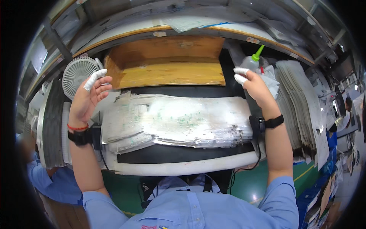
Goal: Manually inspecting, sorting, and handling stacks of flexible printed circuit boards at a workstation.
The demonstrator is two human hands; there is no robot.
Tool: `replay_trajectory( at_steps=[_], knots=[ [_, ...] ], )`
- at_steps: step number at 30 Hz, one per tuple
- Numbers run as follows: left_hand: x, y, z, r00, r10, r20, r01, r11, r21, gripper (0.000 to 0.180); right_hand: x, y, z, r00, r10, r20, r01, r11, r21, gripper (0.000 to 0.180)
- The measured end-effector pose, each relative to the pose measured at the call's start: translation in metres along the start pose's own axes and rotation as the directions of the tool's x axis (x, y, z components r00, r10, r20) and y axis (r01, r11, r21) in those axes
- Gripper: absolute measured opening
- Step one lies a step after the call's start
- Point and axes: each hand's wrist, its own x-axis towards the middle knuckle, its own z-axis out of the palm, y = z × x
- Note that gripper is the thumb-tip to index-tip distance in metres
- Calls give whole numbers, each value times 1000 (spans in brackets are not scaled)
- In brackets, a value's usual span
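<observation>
Right hand (256, 84) of mine is up at the squeeze bottle (251, 61) with green nozzle; the taped fingers seem closed on its body, though partly hidden. It stands upright, just beyond this hand, behind the sheet stack (179, 120) on the table (183, 162). Left hand (88, 95) is open, empty, near the small fan (77, 74).

Both forearms are raised from the near edge toward the far side, sleeved in light blue to the elbow. The left hand (88, 95) is held open, palm turned inward, fingers loosely spread, one fingertip wrapped in white. The right hand (254, 84) is extended far right, two white-wrapped fingertips seen. Black bands are worn on both wrists.
</observation>
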Motion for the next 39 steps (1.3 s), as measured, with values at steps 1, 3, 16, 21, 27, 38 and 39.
replay_trajectory(
  at_steps=[1,3,16,21,27,38,39],
  knots=[
    [6,-5,-15,998,-5,-59,6,1000,16,41,0,6,2,999,14,41,-13,999,-29,41],
    [20,-18,-40,984,-69,-163,98,979,178,38,2,14,4,984,93,153,-85,995,-57,41],
    [18,-73,-45,982,-188,22,155,865,477,42,-20,14,0,907,72,414,2,984,-177,44],
    [17,-70,-33,959,-137,247,0,875,485,55,-19,20,3,935,66,347,-21,991,-131,38],
    [19,-71,-18,969,-243,36,184,816,548,52,-22,21,2,951,23,309,29,987,-160,33],
    [5,-32,-41,985,-25,-168,85,928,364,38,-24,25,-12,948,-16,319,61,989,-133,47],
    [-1,-20,-46,984,22,-177,32,955,297,39,-26,16,-17,956,-87,281,129,983,-132,49]
  ],
)
